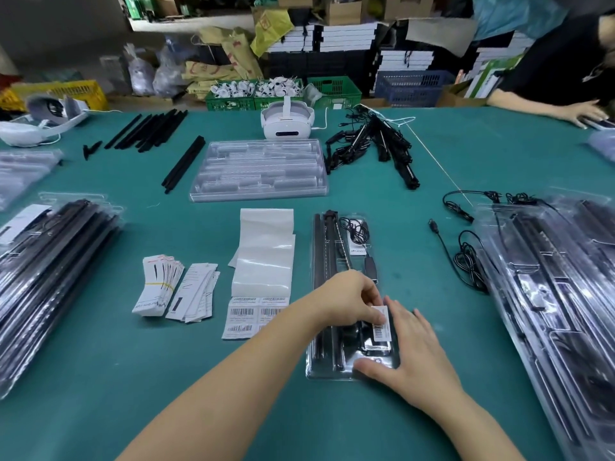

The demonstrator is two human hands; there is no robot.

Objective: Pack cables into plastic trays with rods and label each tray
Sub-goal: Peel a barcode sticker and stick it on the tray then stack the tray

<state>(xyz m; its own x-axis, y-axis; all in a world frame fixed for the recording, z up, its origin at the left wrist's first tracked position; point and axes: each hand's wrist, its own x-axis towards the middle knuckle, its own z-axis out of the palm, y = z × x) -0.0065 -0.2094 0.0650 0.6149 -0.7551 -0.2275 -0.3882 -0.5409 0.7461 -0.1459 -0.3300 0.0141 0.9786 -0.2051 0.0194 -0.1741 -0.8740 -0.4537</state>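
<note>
Left hand [352, 299] pinches small white barcode label [381, 322] onto clear plastic tray [327, 369] of black rods; right hand [407, 349], fingers spread, steadies tray's 5 o'clock end. Risk: label sticks crooked if tray slides.

A flat teal-green tabletop [100, 377] fills most of the frame, and at lower centre a clear plastic tray [332, 369] shows black rods and black cable through its lid, with a small white barcode label [382, 322] striped in black on it. Left of that lie a white sheet of black-barred barcode stickers [242, 317] and white paper tags [159, 287] with black marks, banded in yellow. At upper centre sit a white headset [288, 123] and green plastic crates [334, 91], with a yellow crate [71, 91] at upper left.
</note>
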